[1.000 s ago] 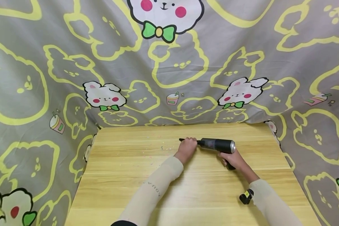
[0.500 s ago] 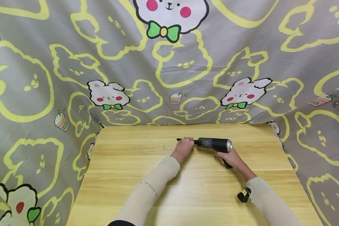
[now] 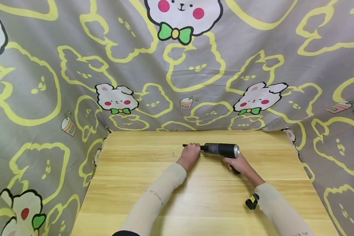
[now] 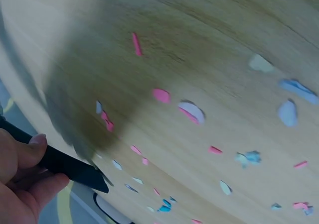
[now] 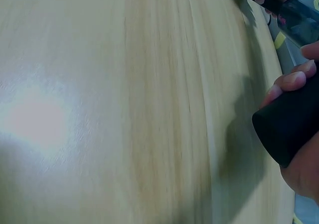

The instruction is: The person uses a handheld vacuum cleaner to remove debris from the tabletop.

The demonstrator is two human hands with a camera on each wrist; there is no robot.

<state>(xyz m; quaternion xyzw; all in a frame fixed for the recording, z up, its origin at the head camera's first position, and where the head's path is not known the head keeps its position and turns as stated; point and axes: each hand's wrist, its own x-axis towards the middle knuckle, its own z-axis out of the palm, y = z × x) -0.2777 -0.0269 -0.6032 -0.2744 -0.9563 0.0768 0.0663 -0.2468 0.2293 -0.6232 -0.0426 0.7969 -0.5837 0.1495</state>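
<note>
A black cylindrical handheld vacuum [image 3: 222, 150] with a shiny metal end is held above the smooth wooden tabletop [image 3: 212, 196]: its handle is gripped by the right hand [image 3: 237, 163], its thin flat nozzle [image 4: 70, 165] by the left hand [image 3: 190, 154]. Small paper scraps [image 4: 192, 112] are scattered just beyond the nozzle.

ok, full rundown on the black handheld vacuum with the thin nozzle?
The black handheld vacuum lies roughly level over the wooden table. It has a dark cylindrical body with a silvery rear end, and it looks plastic. Its thin flat black nozzle points toward the coloured paper scraps. The left hand grips the nozzle; the right hand grips the black handle below the body.
</note>
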